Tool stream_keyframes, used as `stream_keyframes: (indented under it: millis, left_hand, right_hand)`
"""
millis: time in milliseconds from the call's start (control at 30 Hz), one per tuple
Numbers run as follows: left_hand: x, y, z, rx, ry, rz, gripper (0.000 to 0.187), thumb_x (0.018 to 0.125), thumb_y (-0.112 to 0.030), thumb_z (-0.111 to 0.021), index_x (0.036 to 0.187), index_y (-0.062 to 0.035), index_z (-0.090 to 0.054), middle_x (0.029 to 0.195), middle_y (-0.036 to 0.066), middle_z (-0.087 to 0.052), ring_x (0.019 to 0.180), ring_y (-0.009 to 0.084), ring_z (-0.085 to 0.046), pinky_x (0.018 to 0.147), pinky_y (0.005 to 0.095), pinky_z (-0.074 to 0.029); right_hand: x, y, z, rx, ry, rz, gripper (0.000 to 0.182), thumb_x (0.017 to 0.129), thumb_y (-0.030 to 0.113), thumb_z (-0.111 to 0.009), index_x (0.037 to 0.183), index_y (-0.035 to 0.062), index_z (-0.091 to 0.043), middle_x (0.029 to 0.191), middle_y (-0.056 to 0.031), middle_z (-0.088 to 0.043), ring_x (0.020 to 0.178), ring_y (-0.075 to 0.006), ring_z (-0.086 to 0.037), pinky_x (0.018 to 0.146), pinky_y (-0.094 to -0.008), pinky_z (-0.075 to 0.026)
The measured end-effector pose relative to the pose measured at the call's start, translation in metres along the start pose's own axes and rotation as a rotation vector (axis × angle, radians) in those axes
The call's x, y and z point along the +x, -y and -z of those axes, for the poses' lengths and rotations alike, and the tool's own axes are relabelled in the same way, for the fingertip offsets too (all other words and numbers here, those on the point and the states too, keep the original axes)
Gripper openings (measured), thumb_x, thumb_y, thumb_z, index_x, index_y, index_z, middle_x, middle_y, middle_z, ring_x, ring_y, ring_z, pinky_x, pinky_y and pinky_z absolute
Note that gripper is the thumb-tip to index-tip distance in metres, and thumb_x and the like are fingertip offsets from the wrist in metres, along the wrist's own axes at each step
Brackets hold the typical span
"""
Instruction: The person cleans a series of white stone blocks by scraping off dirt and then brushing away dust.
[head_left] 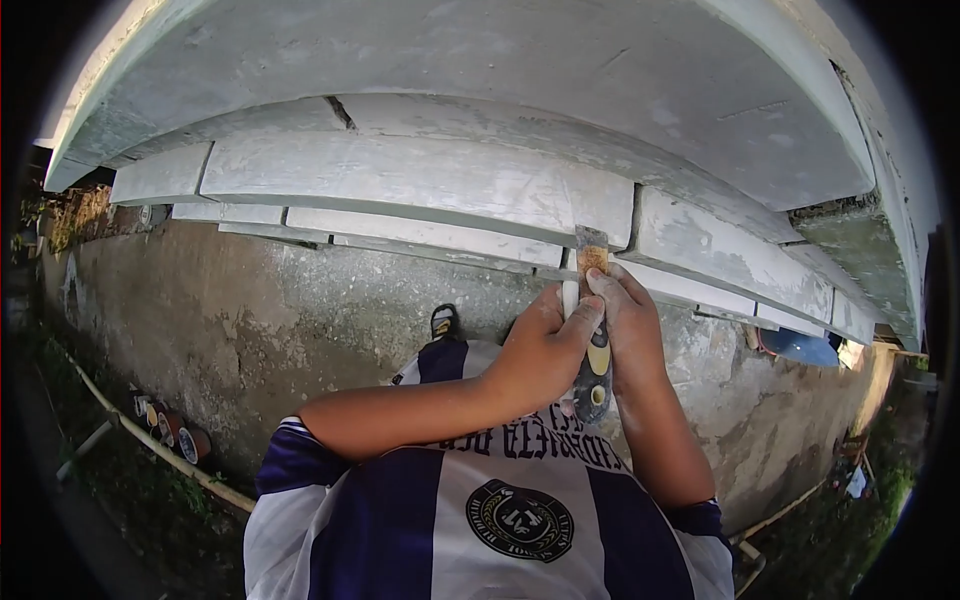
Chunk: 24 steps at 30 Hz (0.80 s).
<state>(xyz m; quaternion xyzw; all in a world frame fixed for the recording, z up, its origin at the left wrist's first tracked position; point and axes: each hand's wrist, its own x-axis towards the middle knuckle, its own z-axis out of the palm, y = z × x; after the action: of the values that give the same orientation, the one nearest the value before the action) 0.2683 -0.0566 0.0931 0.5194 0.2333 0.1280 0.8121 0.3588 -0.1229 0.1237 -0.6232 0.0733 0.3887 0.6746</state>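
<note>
A putty knife (598, 365) with a black and yellow handle and a stained blade points up toward the block edges, at the center right. My right hand (632, 315) is closed round it from the right side, thumb near the blade. My left hand (545, 345) is closed beside it, with its thumb by the handle, holding a slim white object (570, 298); what that object is cannot be made out. Both hands look dusty and are close together, just below a pale block (420, 185).
Stepped rows of pale blocks curve beneath a large grey slab (480, 60). Below lies stained concrete ground (180, 320). Pots (193, 445) stand at lower left near a long pole (150, 445). A blue object (798, 347) is at the right. A sandaled foot (444, 320) shows below.
</note>
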Motion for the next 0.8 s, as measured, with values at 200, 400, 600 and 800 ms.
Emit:
stream_keyframes:
  millis: [200,400,600,800]
  left_hand:
    - [0.037,-0.03,0.004,-0.14,0.037,0.264,0.028,0.104,-0.021,-0.053,0.12,0.0011,-0.051,0.098,0.007,-0.064,0.084,0.0108,-0.064,0.07,0.024,-0.052]
    - [0.006,0.006,0.002,0.029,0.08,0.086,0.025,0.106,-0.02,-0.05,0.12,0.0007,-0.052,0.096,0.004,-0.063,0.082,0.0071,-0.061,0.071,0.0219,-0.05]
    - [0.036,-0.011,-0.008,-0.043,0.041,0.206,0.022,0.105,-0.021,-0.052,0.115,-0.001,-0.055,0.094,0.003,-0.064,0.079,0.006,-0.06,0.068,0.0219,-0.05]
    - [0.004,0.0,-0.006,0.012,0.134,0.13,0.031,0.104,-0.019,-0.054,0.128,0.0018,-0.052,0.106,0.006,-0.064,0.097,0.0079,-0.06,0.084,0.0247,-0.049]
  right_hand:
    - [0.026,0.012,-0.004,0.043,0.052,0.083,0.014,0.1,0.015,-0.055,0.1,0.0018,-0.06,0.08,-0.0024,-0.061,0.066,-0.0105,-0.059,0.059,-0.0264,-0.048]
    - [-0.002,-0.005,0.003,0.081,-0.04,0.022,0.017,0.1,0.016,-0.056,0.099,0.0006,-0.063,0.083,-0.0034,-0.063,0.068,-0.0102,-0.059,0.061,-0.0252,-0.048]
    - [0.022,0.004,0.009,0.125,0.007,0.122,0.017,0.101,0.016,-0.055,0.095,0.0018,-0.062,0.079,-0.0022,-0.062,0.063,-0.0097,-0.057,0.059,-0.0258,-0.047]
    - [-0.007,-0.011,0.015,0.13,-0.044,0.069,0.017,0.102,0.016,-0.053,0.103,0.001,-0.061,0.084,-0.0024,-0.062,0.07,-0.0089,-0.059,0.061,-0.0249,-0.047]
